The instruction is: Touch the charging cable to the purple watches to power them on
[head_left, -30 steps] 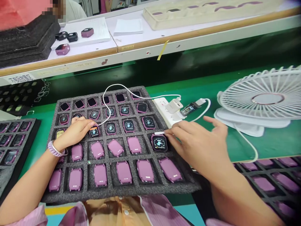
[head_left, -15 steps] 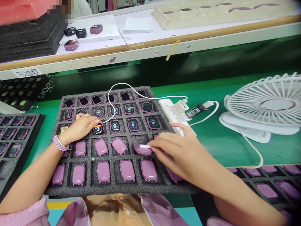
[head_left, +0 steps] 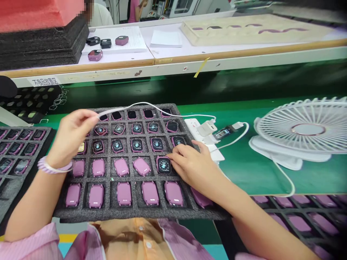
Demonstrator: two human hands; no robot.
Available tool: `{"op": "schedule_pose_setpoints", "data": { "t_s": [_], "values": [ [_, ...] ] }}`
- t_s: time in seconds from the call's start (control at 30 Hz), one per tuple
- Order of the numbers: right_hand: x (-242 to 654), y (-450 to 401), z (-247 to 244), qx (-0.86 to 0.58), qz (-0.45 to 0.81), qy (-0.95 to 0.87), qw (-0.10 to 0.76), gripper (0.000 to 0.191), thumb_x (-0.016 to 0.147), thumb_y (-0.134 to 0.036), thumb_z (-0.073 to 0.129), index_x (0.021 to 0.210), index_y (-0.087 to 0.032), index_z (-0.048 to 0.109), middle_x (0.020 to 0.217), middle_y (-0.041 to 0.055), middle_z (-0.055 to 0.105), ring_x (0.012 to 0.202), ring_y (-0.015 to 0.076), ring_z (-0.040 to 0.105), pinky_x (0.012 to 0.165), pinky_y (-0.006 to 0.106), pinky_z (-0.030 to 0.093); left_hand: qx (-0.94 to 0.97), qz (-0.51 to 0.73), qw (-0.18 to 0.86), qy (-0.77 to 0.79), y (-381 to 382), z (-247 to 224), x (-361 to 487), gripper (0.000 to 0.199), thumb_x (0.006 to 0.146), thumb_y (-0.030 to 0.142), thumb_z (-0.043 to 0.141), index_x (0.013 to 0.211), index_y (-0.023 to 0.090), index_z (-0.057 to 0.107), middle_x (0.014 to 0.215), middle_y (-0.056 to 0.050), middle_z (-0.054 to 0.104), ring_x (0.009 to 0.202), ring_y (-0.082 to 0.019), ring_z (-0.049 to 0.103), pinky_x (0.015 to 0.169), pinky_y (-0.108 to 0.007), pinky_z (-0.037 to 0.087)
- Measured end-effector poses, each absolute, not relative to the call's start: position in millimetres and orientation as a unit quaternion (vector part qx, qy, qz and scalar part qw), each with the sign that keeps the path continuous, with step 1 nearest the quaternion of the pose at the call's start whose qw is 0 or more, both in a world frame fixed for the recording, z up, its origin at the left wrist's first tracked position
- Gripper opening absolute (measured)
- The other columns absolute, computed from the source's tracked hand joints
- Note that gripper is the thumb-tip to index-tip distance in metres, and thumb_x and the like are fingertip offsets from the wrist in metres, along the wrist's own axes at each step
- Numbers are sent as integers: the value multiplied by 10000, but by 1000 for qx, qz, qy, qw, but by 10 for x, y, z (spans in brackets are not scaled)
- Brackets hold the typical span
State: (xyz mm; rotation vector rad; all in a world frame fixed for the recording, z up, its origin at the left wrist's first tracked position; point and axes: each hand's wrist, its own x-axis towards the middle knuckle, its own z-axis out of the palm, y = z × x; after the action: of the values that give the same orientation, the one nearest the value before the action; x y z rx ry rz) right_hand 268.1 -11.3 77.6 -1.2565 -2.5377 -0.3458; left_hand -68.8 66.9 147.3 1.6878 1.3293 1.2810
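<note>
My left hand (head_left: 72,133) is raised at the back left of the grey foam tray (head_left: 141,214), its fingertips pinched on a white charging cable (head_left: 115,109). The cable's end is hidden in those fingers. My right hand (head_left: 199,167) grips the right edge of a purple smartwatch (head_left: 164,165), which faces up with its dial lit in a fourth-row compartment. A second white cable (head_left: 226,176) shows beside that hand; its end is hidden. Watches in the back rows lie face up, several lit; those in front show purple backs.
A white power strip (head_left: 192,124) with a charger (head_left: 207,128) stands right of the tray, near a white fan (head_left: 306,126). More watch trays lie at left (head_left: 16,180) and lower right. A shelf (head_left: 168,61) crosses the back. A person's sleeve (head_left: 101,15) shows behind it.
My left hand has lifted off a watch in the third row and moved back and left with the cable. The watch at my right hand was tilted against a white plug and now lies face up, lit.
</note>
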Motion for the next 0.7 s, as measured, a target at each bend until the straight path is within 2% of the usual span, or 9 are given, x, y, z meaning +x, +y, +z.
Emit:
{"op": "schedule_pose_setpoints", "data": {
  "t_s": [0.07,0.13,0.23,0.33,0.4,0.53,0.63,0.7],
  "values": [
    [2673,-127,749,-435,-129,-878,151,321,1031,-130,398,930,-157,701,873,56,607,811,195,588,1011,437,306,579,616,282,453,515,1596,-943,198,773,287,824,905,168,734,822,4,670,747,-96,572,748,-217,466],
    [2663,-132,709,-434,-147,-873,168,365,1047,-146,352,903,-155,687,857,61,600,796,200,580,994,437,320,583,632,236,454,308,1637,-1207,198,777,295,841,898,178,737,825,5,671,758,-95,574,743,-210,459],
    [2654,-117,646,-420,-168,-870,196,411,1068,-181,305,872,-153,665,848,70,601,782,206,585,958,435,341,706,411,220,533,-40,1517,-1473,134,880,338,748,889,205,739,893,-9,706,801,-121,613,751,-237,463],
    [2656,-86,608,-397,-173,-878,204,437,1086,-222,278,871,-158,653,851,75,618,763,209,605,928,441,355,780,217,228,541,-309,1258,-1537,182,964,363,634,895,223,727,918,-10,711,851,-152,632,809,-294,450],
    [2660,-75,603,-396,-172,-879,202,435,1087,-226,282,872,-157,654,846,77,624,754,214,612,917,448,360,792,174,186,554,-416,1104,-1512,205,999,368,581,922,233,714,926,-5,707,882,-169,626,851,-337,410],
    [2660,-92,631,-399,-158,-881,197,410,1073,-202,310,875,-149,666,850,84,616,765,220,605,930,454,352,823,123,26,553,-496,1023,-1455,188,1024,353,530,1023,246,685,998,-15,706,936,-217,625,940,-430,336],
    [2652,-115,663,-410,-145,-877,203,382,1068,-179,337,881,-150,670,848,67,604,782,215,594,968,454,332,852,59,-67,516,-448,1090,-1457,221,1016,343,524,1169,239,645,1102,-66,702,1021,-289,617,951,-476,350],
    [2650,-124,682,-419,-138,-875,202,365,1063,-165,358,879,-156,672,845,54,596,777,208,583,981,447,322,868,27,-87,489,-372,1133,-1483,240,1012,339,509,1176,226,642,1107,-88,701,1047,-314,619,976,-499,371]
  ]
}}
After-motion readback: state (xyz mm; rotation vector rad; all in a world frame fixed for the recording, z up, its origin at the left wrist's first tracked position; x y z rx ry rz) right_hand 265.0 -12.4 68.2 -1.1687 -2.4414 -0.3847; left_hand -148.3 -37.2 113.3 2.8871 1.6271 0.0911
